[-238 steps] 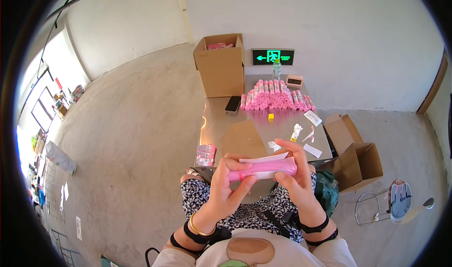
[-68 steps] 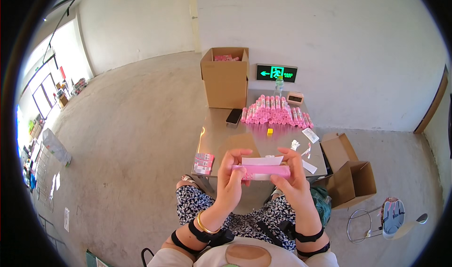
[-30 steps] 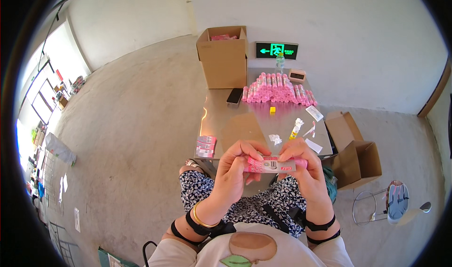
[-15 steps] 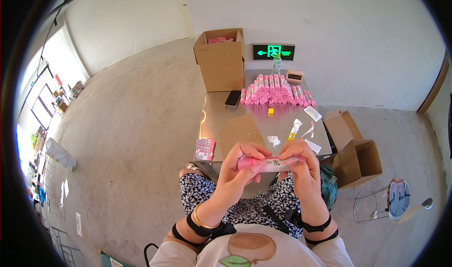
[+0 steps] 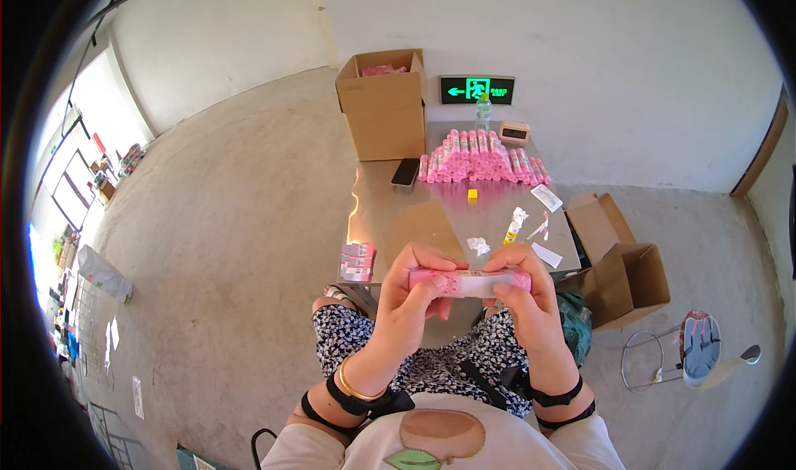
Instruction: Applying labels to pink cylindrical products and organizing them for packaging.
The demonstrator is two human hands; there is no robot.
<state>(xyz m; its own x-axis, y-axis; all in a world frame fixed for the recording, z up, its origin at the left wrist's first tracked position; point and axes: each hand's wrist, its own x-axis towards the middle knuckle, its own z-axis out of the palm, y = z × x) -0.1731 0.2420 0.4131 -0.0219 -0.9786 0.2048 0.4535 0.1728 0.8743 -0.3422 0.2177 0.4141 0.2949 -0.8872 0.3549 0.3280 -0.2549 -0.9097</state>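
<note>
A slim pink roll [image 5: 475, 285] with a white paper label around its middle lies level between my hands, above the near edge of the metal table. My left hand [image 5: 408, 294] is closed around its left end, thumb in front and fingers behind. On the right end, my right hand [image 5: 531, 294] grips it the same way, its thumb pressed on the label. Beyond them is a stack of similar pink rolls [image 5: 477, 159]. A small pile of pink and white printed labels [image 5: 357, 261] sits at the table's near left corner.
A glue stick [image 5: 512, 228], crumpled paper [image 5: 478, 245] and a yellow cap [image 5: 473, 194] lie on the metal table [image 5: 377, 206]. A phone [image 5: 405, 172] and a tall carton [image 5: 380, 109] stand farther back. Right of the table is an open carton [image 5: 626, 283], near a stool [image 5: 701, 350].
The roll has turned, so plain white label now faces up where print showed before. My right fingers have moved from a lifted label edge to grip the roll's right end.
</note>
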